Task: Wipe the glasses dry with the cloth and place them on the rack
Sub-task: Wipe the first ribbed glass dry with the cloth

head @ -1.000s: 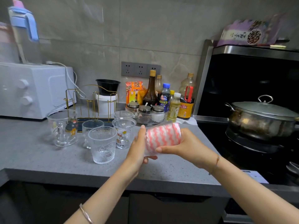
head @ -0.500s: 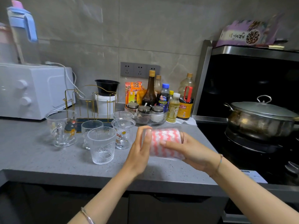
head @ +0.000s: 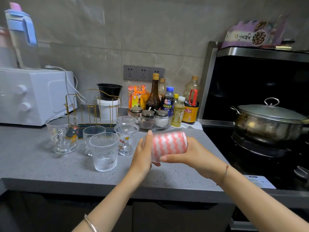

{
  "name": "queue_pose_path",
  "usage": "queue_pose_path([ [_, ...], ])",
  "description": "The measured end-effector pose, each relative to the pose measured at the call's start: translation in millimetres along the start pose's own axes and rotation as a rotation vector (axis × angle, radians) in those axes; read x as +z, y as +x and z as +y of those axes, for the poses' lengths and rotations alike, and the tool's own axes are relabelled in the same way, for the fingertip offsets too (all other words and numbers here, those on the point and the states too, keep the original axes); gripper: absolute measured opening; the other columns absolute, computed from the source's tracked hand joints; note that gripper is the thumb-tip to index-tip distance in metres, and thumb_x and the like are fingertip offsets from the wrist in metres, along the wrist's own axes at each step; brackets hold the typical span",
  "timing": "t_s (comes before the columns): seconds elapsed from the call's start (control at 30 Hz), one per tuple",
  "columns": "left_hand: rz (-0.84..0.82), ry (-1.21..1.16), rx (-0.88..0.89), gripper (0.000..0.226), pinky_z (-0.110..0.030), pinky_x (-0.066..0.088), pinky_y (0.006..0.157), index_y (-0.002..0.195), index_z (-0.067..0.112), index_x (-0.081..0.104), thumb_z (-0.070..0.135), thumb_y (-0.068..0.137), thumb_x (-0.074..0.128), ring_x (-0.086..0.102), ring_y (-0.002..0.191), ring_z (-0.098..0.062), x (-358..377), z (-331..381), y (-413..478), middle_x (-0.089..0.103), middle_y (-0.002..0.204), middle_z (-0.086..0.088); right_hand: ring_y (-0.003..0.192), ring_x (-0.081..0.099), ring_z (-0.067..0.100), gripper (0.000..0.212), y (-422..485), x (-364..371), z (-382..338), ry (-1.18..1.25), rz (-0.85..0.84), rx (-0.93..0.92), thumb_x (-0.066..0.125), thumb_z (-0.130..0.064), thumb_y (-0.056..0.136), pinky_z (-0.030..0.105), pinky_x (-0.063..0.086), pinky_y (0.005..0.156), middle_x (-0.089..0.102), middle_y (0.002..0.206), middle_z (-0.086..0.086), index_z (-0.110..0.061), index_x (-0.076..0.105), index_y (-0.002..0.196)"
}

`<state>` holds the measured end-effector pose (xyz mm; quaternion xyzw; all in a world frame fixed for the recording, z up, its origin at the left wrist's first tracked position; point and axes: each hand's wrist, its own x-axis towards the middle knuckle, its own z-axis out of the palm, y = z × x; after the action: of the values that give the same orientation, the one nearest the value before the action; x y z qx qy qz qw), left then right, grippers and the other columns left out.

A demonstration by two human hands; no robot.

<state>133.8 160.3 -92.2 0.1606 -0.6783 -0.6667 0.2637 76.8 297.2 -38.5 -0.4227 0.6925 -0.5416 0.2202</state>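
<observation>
Grey tabletop (head: pixel 41 164) across the lower half, white oven (head: pixel 33 96) at nine o'clock, black hob with a lidded pot (head: pixel 267 123) at three. Gold wire rack (head: pixel 93 108) at ten o'clock from the hands, no glass on its pegs, standing just behind the waiting glasses (head: pixel 104 151): five upright, packed close together.

At centre, lifted clear of the tabletop and lying on its side, the held glass (head: pixel 177 136), stuffed with the pink-and-white cloth (head: pixel 167 146). Left hand (head: pixel 143 154) cupped over the nine-o'clock end, grip clamped there, fingers up the far side and thumb underneath. Right hand (head: pixel 194 153) wrapped round the three-o'clock end, grip closed on the glass, thumb along the near wall; fingers possibly inside the mouth, impossible to tell.

Judged mid-wipe on the first glass, nothing racked yet.

Possible trouble from here:
- A slip, likely from a damp wall twisting between two bare grips, with hard tabletop below.
- A knock on the crowded cluster during the reach towards ten o'clock, toppling the front ribbed glass.
- Cloth bunched mid-glass, leaving the base wet.
</observation>
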Motion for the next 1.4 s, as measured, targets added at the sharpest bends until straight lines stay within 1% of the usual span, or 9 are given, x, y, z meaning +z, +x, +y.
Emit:
queue_pose_path([
  [0.13,-0.020,0.210,0.281,0.096,-0.032,0.048,0.092,0.125,0.029,0.046,0.098,0.062,0.023,0.061,0.103,-0.007,-6,-9,0,0.066,0.108,0.008,0.096,0.068,0.023,0.028,-2,-4,-2,0.227,-0.166,-0.012,0.067,-0.004,0.080,0.025,0.054,0.082,0.072,0.105,0.013,-0.009,0.068,0.107],
  [0.33,-0.074,0.251,0.406,0.068,-0.022,0.045,0.075,0.112,0.040,0.038,0.090,0.071,0.018,0.058,0.077,-0.001,-7,0,-6,0.059,0.080,0.019,0.089,0.065,0.020,0.029,-2,-7,0,0.261,-0.099,-0.028,0.058,-0.019,0.083,0.025,0.053,0.083,0.069,0.096,0.009,-0.002,0.066,0.105],
  [0.47,-0.164,0.186,0.127,0.058,-0.034,0.052,0.063,0.125,0.035,0.038,0.075,0.089,0.018,0.060,0.093,-0.023,-8,10,-7,0.060,0.113,0.003,0.094,0.069,0.022,0.024,-2,-6,0,0.118,-0.033,-0.038,0.061,-0.012,0.087,0.026,0.053,0.087,0.073,0.100,0.009,0.000,0.067,0.108],
  [0.57,-0.189,0.027,-0.136,0.069,-0.017,0.033,0.038,0.139,0.029,0.042,0.074,0.090,0.023,0.059,0.070,-0.013,-9,12,-1,0.053,0.139,-0.008,0.089,0.071,0.015,0.014,-1,-2,0,-0.049,0.081,-0.056,0.071,-0.012,0.081,0.023,0.056,0.080,0.075,0.093,0.001,-0.016,0.072,0.095],
  [0.67,-0.116,0.044,-0.147,0.072,-0.015,0.028,0.036,0.132,0.018,0.051,0.071,0.092,0.023,0.052,0.056,-0.012,-7,13,1,0.061,0.107,-0.006,0.078,0.072,0.007,0.018,1,2,1,-0.016,0.140,-0.051,0.076,-0.007,0.076,0.014,0.054,0.066,0.076,0.081,-0.006,-0.021,0.071,0.086],
  [0.8,0.005,0.142,0.055,0.047,-0.014,0.044,0.052,0.126,0.030,0.045,0.061,0.097,0.026,0.058,0.089,-0.013,-5,15,-5,0.056,0.110,0.008,0.082,0.072,0.011,0.026,3,0,-2,0.099,0.084,0.012,0.075,0.002,0.074,0.015,0.054,0.070,0.076,0.087,-0.001,-0.016,0.070,0.092],
  [0.93,0.000,0.262,0.336,0.060,-0.054,0.054,0.074,0.106,0.037,0.044,0.086,0.074,0.027,0.057,0.065,-0.006,-12,5,-7,0.058,0.076,0.014,0.097,0.066,0.026,0.035,2,-3,-5,0.259,-0.018,0.042,0.075,-0.007,0.075,0.031,0.052,0.090,0.069,0.112,0.019,-0.004,0.068,0.109],
  [1.1,-0.074,0.338,0.486,0.070,-0.030,0.046,0.088,0.119,0.043,0.034,0.092,0.071,0.017,0.057,0.091,-0.002,-14,4,-9,0.053,0.104,0.028,0.099,0.065,0.027,0.029,3,-6,-7,0.357,-0.064,0.048,0.070,-0.020,0.082,0.033,0.052,0.091,0.067,0.117,0.019,-0.009,0.069,0.109],
  [1.4,-0.160,0.083,-0.024,0.050,-0.018,0.034,0.044,0.126,0.037,0.039,0.068,0.095,0.015,0.054,0.056,-0.009,-8,17,-4,0.055,0.122,-0.003,0.090,0.070,0.015,0.013,1,-4,-2,-0.026,0.063,-0.092,0.069,-0.013,0.083,0.021,0.054,0.081,0.075,0.095,0.002,-0.015,0.071,0.096],
])
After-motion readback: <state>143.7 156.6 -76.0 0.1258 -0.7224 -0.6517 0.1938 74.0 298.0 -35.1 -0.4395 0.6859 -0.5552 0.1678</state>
